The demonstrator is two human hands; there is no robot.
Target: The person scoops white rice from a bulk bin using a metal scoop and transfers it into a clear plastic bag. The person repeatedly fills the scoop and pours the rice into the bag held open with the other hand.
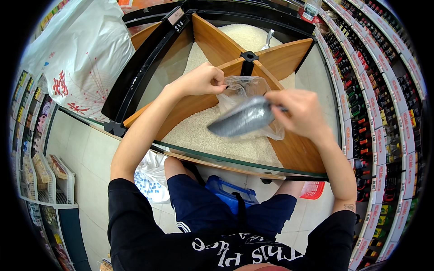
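Observation:
My left hand [203, 81] pinches the rim of a clear plastic bag [249, 83] above a bin of rice. Beside it, my right hand [298, 113] grips the handle of a metal scoop [242, 118], which is blurred and covers part of the bag. The scoop's tip points left, over the pale rice [210, 135] in the near compartment. Whether any rice is inside the bag cannot be made out.
Wooden dividers [218, 39] split the bin, and a glass panel [237, 162] forms its front edge. Another scoop [269, 38] stands in the far rice. Bottle shelves [376, 135] line the right; a large white printed bag [88, 64] fills the upper left. Below lies a blue container [230, 193].

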